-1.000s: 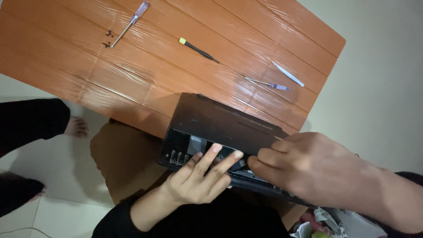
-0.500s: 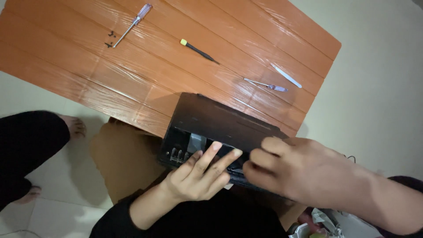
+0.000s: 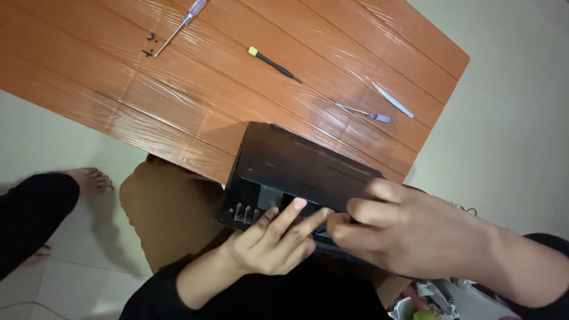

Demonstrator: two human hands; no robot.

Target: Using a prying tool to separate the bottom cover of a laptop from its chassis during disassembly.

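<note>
Low in the frame, the left hand (image 3: 269, 246) comes up from a black sleeve at the bottom centre, palm down, its fingers (image 3: 290, 214) stretched out loosely and laid flat on the near edge of a black printer (image 3: 296, 163); it is spread open and touching, not gripping. The right hand (image 3: 415, 234) reaches in from the lower right on a bare forearm, knuckles up, fingers curled inward around the same near edge of the printer just beside the left fingertips; how firmly it grips cannot be told. The printer sits in the middle of the frame, half on the edge of the orange bench (image 3: 118, 77) and half over the person's lap. Farther up the bench lie a black screwdriver with a yellow tip (image 3: 274, 64), a small blue-handled screwdriver (image 3: 363, 112), a pale flat tool (image 3: 392, 99) near it, and at upper left a clear-handled screwdriver (image 3: 181, 26) beside a few small dark screws (image 3: 150, 44). A bare foot (image 3: 89, 178) rests on the tiled floor at left.
</note>
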